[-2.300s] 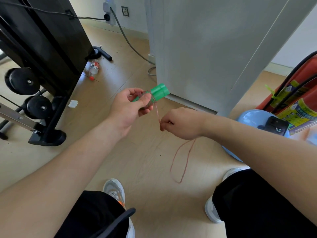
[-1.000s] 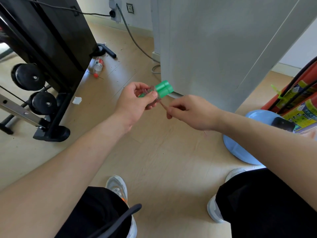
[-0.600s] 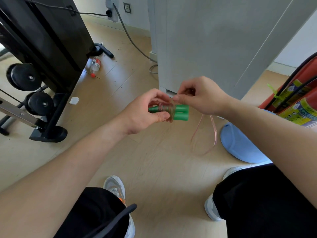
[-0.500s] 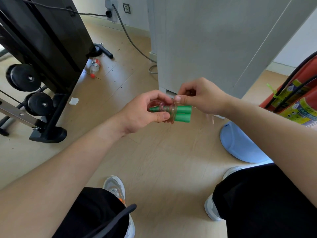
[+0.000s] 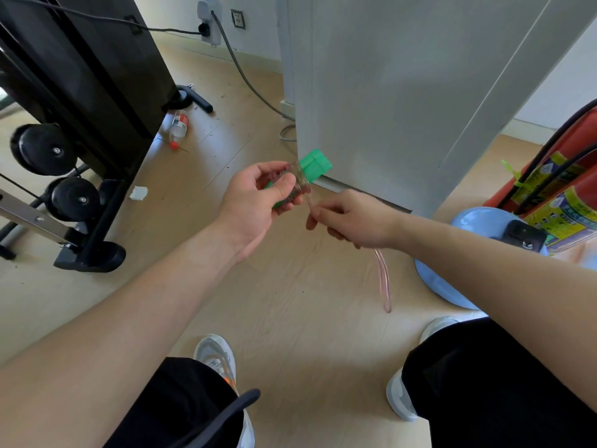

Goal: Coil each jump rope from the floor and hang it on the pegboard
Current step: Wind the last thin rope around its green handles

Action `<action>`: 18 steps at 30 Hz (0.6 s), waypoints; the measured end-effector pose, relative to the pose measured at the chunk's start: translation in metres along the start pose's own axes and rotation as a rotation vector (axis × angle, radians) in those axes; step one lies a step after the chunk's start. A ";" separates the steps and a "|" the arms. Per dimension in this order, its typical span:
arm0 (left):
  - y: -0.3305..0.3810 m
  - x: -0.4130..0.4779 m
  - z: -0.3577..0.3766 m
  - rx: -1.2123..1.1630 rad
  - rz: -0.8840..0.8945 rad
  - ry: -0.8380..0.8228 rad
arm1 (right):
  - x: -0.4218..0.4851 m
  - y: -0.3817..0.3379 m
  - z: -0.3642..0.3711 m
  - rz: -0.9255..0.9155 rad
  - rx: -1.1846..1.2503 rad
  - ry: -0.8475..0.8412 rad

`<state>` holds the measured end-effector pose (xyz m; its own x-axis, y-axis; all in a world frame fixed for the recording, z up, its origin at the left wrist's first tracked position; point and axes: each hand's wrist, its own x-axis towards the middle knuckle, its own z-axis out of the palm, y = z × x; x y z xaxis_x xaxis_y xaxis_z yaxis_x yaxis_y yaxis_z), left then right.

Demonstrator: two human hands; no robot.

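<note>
My left hand [image 5: 258, 202] grips the two green handles [image 5: 315, 164] of a jump rope, held side by side with their ends pointing up and right. The clear pinkish cord [image 5: 382, 279] is wound in several turns round the handles just beyond my thumb. My right hand [image 5: 352, 218] pinches the cord a short way below the handles. A short doubled loop of cord hangs down from under that hand, above the wooden floor. No pegboard is in view.
A grey cabinet [image 5: 403, 92] stands straight ahead. A black exercise machine [image 5: 74, 101] with wheels is at the left, a small bottle [image 5: 179, 124] lies beside it. A pale blue round base [image 5: 452, 279] and red fire extinguishers [image 5: 562, 189] sit at the right. My shoes and knees are below.
My right hand came down from above the handles to below them, drawing the cord round. The hanging loop is much shorter than 2.3 s ago. The handles tilted up again.
</note>
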<state>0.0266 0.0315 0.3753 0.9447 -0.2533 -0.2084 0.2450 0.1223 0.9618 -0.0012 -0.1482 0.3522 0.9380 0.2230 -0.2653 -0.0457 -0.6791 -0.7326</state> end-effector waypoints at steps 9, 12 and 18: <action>-0.012 0.006 0.000 0.098 0.022 0.150 | -0.004 -0.022 0.010 -0.039 -0.359 -0.022; -0.010 0.004 0.002 -0.005 -0.042 0.120 | -0.005 -0.022 0.011 -0.008 -0.423 -0.062; -0.023 0.011 -0.005 0.486 0.091 0.140 | -0.014 -0.034 0.011 -0.164 -0.504 -0.014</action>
<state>0.0322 0.0313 0.3504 0.9857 -0.1275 -0.1099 0.0622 -0.3308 0.9416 -0.0170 -0.1202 0.3738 0.9143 0.3614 -0.1831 0.2752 -0.8857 -0.3739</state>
